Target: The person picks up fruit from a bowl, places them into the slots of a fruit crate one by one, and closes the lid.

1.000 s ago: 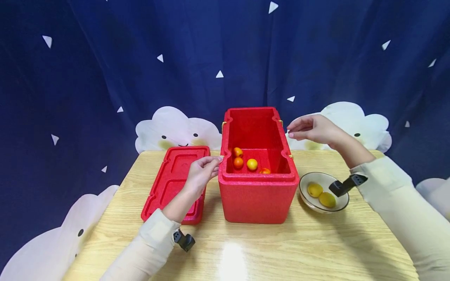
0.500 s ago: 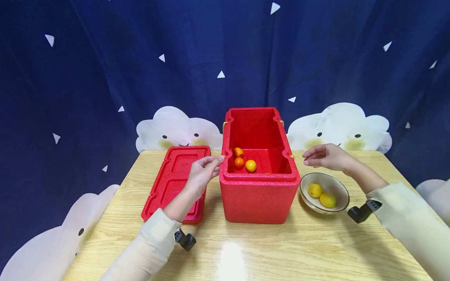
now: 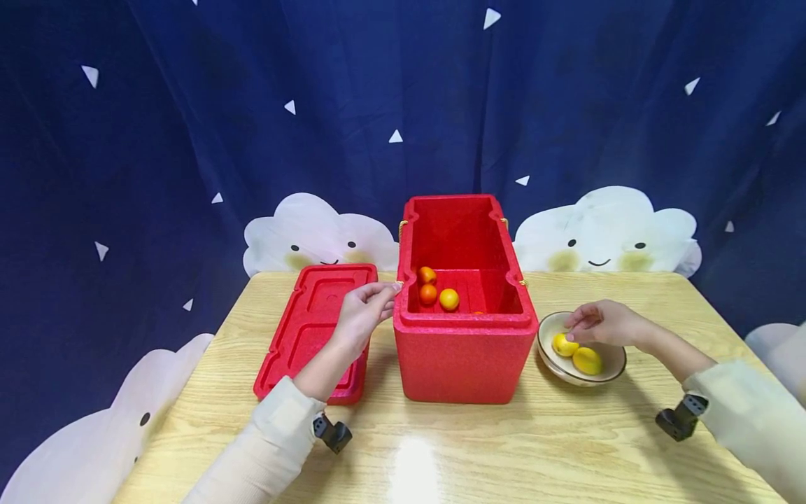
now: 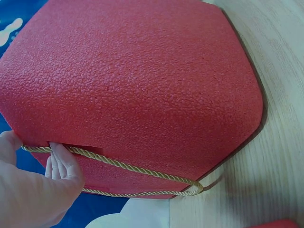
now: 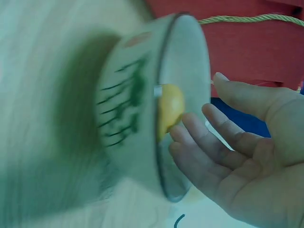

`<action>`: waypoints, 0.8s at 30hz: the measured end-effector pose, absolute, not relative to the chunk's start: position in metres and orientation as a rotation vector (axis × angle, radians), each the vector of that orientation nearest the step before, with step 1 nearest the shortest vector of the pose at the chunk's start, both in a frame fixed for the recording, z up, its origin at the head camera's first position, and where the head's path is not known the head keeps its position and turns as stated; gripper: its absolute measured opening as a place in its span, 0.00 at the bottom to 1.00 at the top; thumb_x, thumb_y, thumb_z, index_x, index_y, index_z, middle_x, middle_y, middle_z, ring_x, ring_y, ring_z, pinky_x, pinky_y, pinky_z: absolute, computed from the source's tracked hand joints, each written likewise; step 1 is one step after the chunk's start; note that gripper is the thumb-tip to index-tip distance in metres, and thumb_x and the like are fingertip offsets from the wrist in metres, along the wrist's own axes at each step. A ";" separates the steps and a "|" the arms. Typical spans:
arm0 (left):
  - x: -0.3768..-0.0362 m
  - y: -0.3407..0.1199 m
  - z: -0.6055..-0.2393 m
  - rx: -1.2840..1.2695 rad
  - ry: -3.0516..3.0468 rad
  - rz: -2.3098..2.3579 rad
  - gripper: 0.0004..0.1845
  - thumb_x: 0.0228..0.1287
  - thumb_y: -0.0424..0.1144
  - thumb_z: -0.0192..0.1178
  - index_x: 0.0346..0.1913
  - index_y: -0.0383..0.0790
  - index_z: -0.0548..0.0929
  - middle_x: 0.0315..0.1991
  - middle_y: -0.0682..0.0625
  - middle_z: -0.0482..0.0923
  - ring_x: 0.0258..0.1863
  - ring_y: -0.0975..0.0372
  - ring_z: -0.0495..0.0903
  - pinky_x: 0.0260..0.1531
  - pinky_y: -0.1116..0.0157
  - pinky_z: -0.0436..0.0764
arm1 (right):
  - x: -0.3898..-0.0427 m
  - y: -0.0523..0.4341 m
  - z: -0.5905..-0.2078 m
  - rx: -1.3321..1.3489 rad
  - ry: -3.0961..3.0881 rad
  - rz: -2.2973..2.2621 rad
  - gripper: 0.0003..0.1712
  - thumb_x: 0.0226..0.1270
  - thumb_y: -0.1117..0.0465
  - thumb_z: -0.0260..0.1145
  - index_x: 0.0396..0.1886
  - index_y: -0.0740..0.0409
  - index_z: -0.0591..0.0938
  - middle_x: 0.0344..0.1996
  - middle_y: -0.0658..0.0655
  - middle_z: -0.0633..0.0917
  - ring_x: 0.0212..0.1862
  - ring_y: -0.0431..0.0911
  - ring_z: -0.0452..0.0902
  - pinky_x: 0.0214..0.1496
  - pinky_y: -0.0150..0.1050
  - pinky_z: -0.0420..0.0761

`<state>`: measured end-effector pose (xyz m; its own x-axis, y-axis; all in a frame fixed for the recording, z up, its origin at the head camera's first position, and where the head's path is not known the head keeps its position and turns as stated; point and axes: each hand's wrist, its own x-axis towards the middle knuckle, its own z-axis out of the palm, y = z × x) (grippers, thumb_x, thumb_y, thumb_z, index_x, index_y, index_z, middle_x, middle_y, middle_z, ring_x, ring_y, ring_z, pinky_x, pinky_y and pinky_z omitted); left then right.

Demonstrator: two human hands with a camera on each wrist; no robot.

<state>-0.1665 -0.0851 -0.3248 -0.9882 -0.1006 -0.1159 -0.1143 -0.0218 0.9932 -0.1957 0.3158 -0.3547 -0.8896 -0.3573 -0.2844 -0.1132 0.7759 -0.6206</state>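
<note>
While the left hand (image 3: 362, 315) pinches the rope handle (image 4: 123, 164) at the red box (image 3: 464, 350) rim, the right hand (image 3: 601, 325) reaches into the bowl (image 3: 613, 367), fingers loosely spread, tips touching one yellow fruit (image 3: 562, 344); no closed grip visible. Four fruits sit boxed, two remain, lid (image 3: 311, 318) off. Box's long axis runs away from the person; fruit roundish.

No legible text, brand, number or label found in any view. The bowl (image 5: 137, 109) carries dark green brush-like strokes on its outer wall, too blurred in the right wrist view to read as characters. The red foam box (image 3: 464, 336) and its lid (image 3: 311, 315) bear no print
</note>
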 end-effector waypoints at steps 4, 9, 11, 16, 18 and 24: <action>-0.166 -0.085 -0.324 -0.248 2.201 2.219 0.15 0.63 0.39 0.61 0.47 0.30 0.82 0.32 0.53 0.83 0.27 0.68 0.82 0.41 0.69 0.86 | -0.187 0.318 -0.362 -0.436 2.558 -0.842 0.22 0.57 0.56 0.71 0.44 0.70 0.79 0.34 0.54 0.86 0.36 0.41 0.78 0.36 0.28 0.77; -0.166 -0.085 -0.323 -0.254 2.202 2.220 0.15 0.63 0.39 0.61 0.47 0.31 0.82 0.33 0.53 0.84 0.27 0.68 0.82 0.42 0.68 0.86 | -0.181 0.319 -0.370 -0.549 2.507 -0.840 0.21 0.52 0.61 0.74 0.41 0.69 0.79 0.34 0.55 0.85 0.36 0.37 0.77 0.36 0.28 0.78; -0.167 -0.085 -0.323 -0.256 2.196 2.222 0.15 0.64 0.39 0.61 0.47 0.31 0.82 0.32 0.53 0.83 0.27 0.68 0.82 0.41 0.69 0.86 | -0.179 0.319 -0.373 -0.576 2.484 -0.846 0.21 0.50 0.63 0.74 0.40 0.69 0.79 0.35 0.55 0.84 0.36 0.35 0.75 0.36 0.26 0.77; -0.167 -0.085 -0.324 -0.257 2.189 2.217 0.15 0.63 0.39 0.61 0.47 0.31 0.82 0.30 0.55 0.83 0.27 0.68 0.81 0.41 0.70 0.86 | -0.178 0.321 -0.376 -0.607 2.450 -0.858 0.20 0.46 0.68 0.73 0.39 0.72 0.78 0.35 0.56 0.84 0.36 0.35 0.75 0.37 0.25 0.77; -0.167 -0.084 -0.324 -0.257 2.195 2.214 0.15 0.63 0.40 0.62 0.47 0.31 0.82 0.31 0.55 0.83 0.28 0.68 0.82 0.42 0.69 0.86 | -0.178 0.322 -0.375 -0.595 2.463 -0.827 0.19 0.46 0.68 0.73 0.38 0.71 0.79 0.34 0.56 0.84 0.36 0.38 0.76 0.37 0.26 0.77; -0.165 -0.084 -0.324 -0.236 2.196 2.232 0.15 0.63 0.39 0.61 0.48 0.30 0.82 0.30 0.55 0.83 0.28 0.68 0.82 0.43 0.67 0.86 | -0.177 0.324 -0.372 -0.518 2.509 -0.754 0.18 0.46 0.64 0.75 0.38 0.67 0.81 0.34 0.54 0.86 0.38 0.42 0.78 0.37 0.27 0.77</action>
<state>-0.1654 -0.0843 -0.3244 -0.9887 -0.1043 -0.1079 -0.1062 -0.0217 0.9941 -0.1768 0.3238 -0.3717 -0.8201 -0.4726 -0.3226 -0.2163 0.7781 -0.5897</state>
